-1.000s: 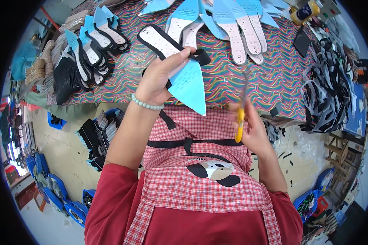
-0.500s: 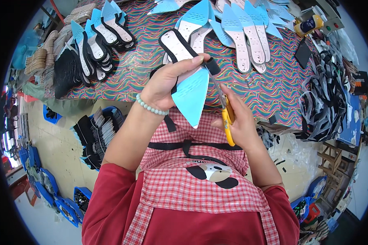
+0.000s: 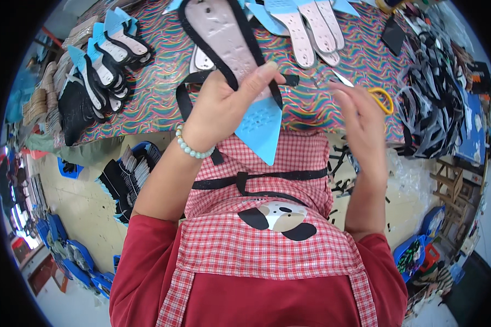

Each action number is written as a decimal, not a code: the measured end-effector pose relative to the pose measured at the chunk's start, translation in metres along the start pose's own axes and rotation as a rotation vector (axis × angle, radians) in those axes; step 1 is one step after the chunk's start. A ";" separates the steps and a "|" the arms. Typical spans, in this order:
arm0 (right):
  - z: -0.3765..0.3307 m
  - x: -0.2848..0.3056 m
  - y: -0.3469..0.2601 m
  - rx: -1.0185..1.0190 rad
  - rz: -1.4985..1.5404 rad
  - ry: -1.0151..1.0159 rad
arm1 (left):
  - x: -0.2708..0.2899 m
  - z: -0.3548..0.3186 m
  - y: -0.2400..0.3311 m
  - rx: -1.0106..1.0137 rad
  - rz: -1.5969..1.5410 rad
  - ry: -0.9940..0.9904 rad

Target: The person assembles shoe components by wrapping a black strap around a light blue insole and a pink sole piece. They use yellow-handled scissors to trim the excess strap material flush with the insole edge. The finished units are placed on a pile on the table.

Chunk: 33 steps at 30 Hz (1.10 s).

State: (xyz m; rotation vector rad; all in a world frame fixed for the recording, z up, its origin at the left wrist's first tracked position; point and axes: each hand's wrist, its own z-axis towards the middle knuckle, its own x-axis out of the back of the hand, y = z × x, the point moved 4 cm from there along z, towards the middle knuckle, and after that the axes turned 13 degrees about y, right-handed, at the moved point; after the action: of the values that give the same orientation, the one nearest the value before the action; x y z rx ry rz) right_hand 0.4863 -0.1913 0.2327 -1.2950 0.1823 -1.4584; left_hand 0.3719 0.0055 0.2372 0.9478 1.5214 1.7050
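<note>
My left hand [image 3: 223, 109] is closed round a shoe insole [image 3: 223, 41], white with black edging along its sides and a light-blue pointed toe [image 3: 262, 125]. The toe points down toward my apron; the wide heel end is raised over the table. A loose black strip [image 3: 184, 101] hangs beside my left wrist, and a short black end sticks out past the fingertips. My right hand [image 3: 364, 122] has its fingers stretched out, apart from the insole. Yellow-handled scissors [image 3: 386, 101] lie on the table behind it, their middle hidden by the hand.
On the patterned tablecloth [image 3: 158, 98], edged insoles [image 3: 101, 71] are stacked at the left and white-and-blue insoles [image 3: 300, 41] lie at the back. A heap of black and grey strips [image 3: 433, 109] hangs over the right edge. Blue bins [image 3: 409, 256] stand on the floor.
My right hand has let go of the scissors and moved right; they now lie on the table. The insole has come closer, its heel raised, and the dark piece by my left fingertips looks different.
</note>
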 end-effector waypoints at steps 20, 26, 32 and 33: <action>0.035 -0.053 -0.051 -0.071 0.550 -0.078 | -0.005 -0.030 -0.018 -0.144 0.223 -0.094; -0.003 -0.070 -0.049 -0.063 0.438 -0.119 | 0.010 -0.021 -0.025 -0.083 0.219 -0.187; -0.023 -0.066 -0.055 0.116 0.281 -0.143 | 0.000 -0.005 0.012 0.221 -0.772 -0.139; -0.024 -0.067 -0.054 0.025 0.306 -0.158 | 0.001 0.001 0.006 0.165 -0.649 -0.114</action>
State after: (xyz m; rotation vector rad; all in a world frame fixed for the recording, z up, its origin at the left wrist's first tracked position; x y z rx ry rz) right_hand 0.4203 -0.1319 0.2221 -1.2924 0.2451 -1.0920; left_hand 0.3727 0.0063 0.2431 0.5258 1.6722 1.0609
